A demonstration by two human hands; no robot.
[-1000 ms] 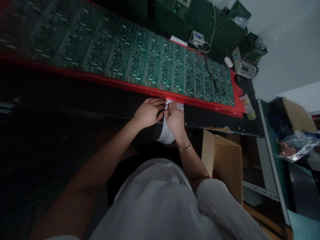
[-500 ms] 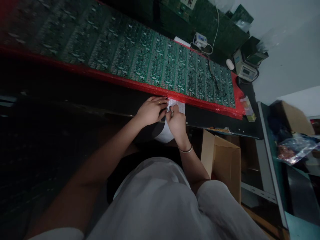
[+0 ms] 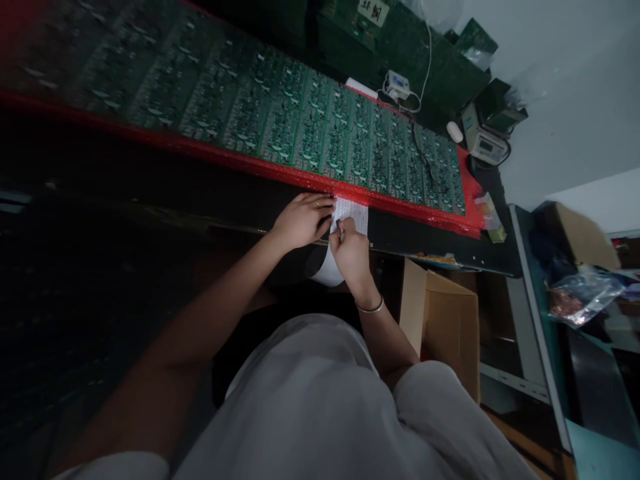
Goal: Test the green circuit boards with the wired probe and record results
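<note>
A white strip of paper (image 3: 352, 206) with rows of small marks lies on the dark bench edge. Its near end curls down over the edge towards my lap. My left hand (image 3: 301, 222) rests flat by the strip's left side, fingers stretched, fingertips at its edge. Over the paper, my right hand (image 3: 352, 252) is closed in a pinch around a short, dark-tipped, pen-like thing (image 3: 341, 228), mostly hidden by the fingers. Just beyond both hands, many green circuit boards (image 3: 310, 127) lie in rows on red bubble wrap (image 3: 280, 175).
An open cardboard box (image 3: 453, 320) stands below the bench at right. A small white device with a cable (image 3: 399, 85) sits behind the boards. A boxy instrument with a display (image 3: 485, 143) is at the far right corner, near a small yellowish block (image 3: 496, 233).
My right hand has drawn slightly towards me along the strip, uncovering more of its marked surface. My left hand stays in place. The view has shifted a little.
</note>
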